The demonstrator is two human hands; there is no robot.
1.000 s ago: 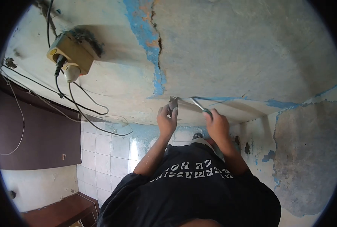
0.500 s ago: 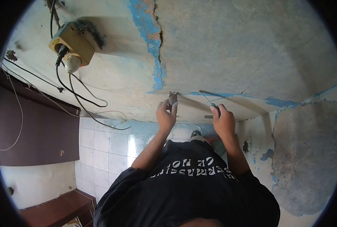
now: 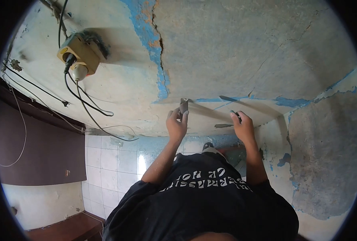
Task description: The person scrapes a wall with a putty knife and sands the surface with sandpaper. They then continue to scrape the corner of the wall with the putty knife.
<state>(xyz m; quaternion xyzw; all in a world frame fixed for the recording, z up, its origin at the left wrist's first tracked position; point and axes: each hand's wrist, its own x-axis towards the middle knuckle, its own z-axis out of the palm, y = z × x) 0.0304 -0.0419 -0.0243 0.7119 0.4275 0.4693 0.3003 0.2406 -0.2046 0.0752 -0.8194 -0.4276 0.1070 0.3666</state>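
My left hand (image 3: pixel 176 127) is closed around a folded grey piece (image 3: pixel 184 106), pinched between thumb and fingers. Its upper tip is close to the wall (image 3: pixel 210 52), near the lower end of a cracked strip of blue paint (image 3: pixel 162 82). To the right, my right hand (image 3: pixel 243 127) is closed on a slim hand tool (image 3: pixel 236 114) with a dark green handle, most of it hidden by the fingers. A narrow blue line (image 3: pixel 204 99) runs along the wall just above both hands. Long shadows fall rightward from the hands.
A yellowish power socket box (image 3: pixel 80 54) with two plugs and dangling cables (image 3: pixel 84 104) is at the upper left. A dark brown panel (image 3: pixel 42 140) stands at the left, above a brown wooden surface (image 3: pixel 66 229). Below is a tiled floor (image 3: pixel 106 160). Peeling plaster (image 3: pixel 327 160) covers the right wall.
My right hand has shifted slightly right and turned, and the tool's thin shaft no longer shows plainly. My left hand keeps its grip on the grey piece. The view has tilted a little.
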